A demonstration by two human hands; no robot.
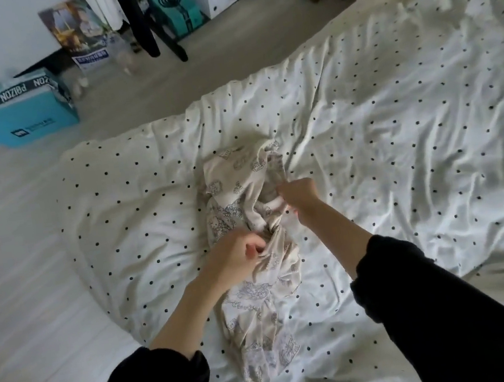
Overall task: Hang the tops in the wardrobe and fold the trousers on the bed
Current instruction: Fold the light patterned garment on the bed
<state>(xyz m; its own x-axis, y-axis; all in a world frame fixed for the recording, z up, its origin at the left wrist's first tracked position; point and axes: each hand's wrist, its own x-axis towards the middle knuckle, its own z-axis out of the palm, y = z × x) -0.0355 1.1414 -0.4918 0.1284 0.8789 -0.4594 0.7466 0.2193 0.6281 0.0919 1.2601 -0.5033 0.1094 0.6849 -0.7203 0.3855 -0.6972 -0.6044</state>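
Honestly, the biggest risk lay in the bed (399, 144) itself: its dotted cover was rumpled and soft under me, so any fold I pressed there could come out crooked, and a tug might drag the cover up with the cloth. The printed trousers (249, 275), pale with a drawn pattern, lay bunched in a long twist in the middle of the bed, one end toward me and the other heaped farther off. I judged that pulling them apart while they were knotted like that would tighten the twist rather than open it. I could not tell leg from waistband in the heap, so I might well have grabbed the wrong edge.

My left hand (237, 257) was curled round a fold of the fabric near its middle; my right hand (299, 192) pinched another bunch just beyond.

Past the bed ran a pale wood floor (139, 90), with a teal box (26, 115) on it, a second teal box (176, 10) farther back, and dark clothing (139, 19) hanging by the wall.
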